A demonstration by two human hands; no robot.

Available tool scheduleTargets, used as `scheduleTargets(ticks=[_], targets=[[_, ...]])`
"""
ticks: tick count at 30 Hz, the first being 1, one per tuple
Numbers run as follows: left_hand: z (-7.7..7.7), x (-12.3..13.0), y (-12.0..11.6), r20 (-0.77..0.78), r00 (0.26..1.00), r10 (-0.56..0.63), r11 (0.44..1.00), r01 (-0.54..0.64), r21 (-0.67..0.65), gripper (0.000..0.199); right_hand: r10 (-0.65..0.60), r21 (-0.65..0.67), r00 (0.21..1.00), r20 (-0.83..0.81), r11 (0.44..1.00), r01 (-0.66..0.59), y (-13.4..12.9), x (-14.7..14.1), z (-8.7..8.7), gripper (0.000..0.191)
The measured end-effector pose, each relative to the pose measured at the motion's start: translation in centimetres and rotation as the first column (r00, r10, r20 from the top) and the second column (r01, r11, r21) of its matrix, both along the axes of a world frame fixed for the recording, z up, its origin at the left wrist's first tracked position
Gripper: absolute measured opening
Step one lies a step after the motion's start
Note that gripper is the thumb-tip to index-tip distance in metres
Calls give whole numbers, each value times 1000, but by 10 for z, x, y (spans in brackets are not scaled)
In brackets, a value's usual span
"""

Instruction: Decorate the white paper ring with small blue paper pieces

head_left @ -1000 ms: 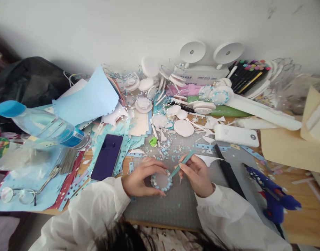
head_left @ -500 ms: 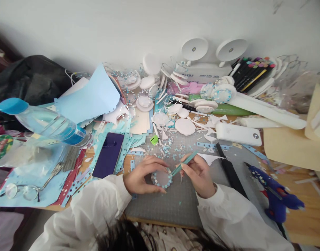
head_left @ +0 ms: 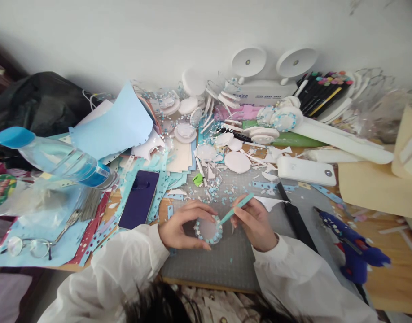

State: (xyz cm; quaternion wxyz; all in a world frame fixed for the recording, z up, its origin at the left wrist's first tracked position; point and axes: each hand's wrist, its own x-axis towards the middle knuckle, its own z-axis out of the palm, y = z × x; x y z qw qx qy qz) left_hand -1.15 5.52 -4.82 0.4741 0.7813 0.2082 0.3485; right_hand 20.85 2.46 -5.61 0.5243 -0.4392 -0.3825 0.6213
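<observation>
My left hand (head_left: 181, 225) curves its thumb and fingers around a small round pale disc (head_left: 207, 229) that sits over the grey cutting mat (head_left: 212, 269). Tiny blue and white star- or flower-like pieces ring the disc's edge. Between the thumb and fingers of my right hand (head_left: 256, 224) is a pair of teal tweezers (head_left: 238, 207). Their tips touch or hover just above the upper right of the ring; whether a piece is between them is too small to see. Beyond the hands, loose blue and white paper bits (head_left: 214, 190) lie scattered on the mat.
At left are a water bottle (head_left: 64, 159), a phone (head_left: 139, 199) and glasses (head_left: 29, 247). Right of my hands lie a black stick-like tool (head_left: 298, 226), a blue glue gun (head_left: 356, 251) and a white power bank (head_left: 306, 170). White discs (head_left: 237, 162) pile up behind.
The tweezers have turned, so they now look like one narrow strip rather than two arms, and their tips sit slightly further left on the ring. My left hand stays around the disc.
</observation>
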Motion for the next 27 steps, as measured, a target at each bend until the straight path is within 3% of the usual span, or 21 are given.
scheduleTargets(ticks=[14,27], targets=[[1,1,0,10,1000,-28,999,28,-19,52,79,40,990,-114,996,-75,1,0,9,20],[-3,1,0,51,998,-42,997,45,-66,54,98,11,978,-182,995,-98,1,1,3,18]])
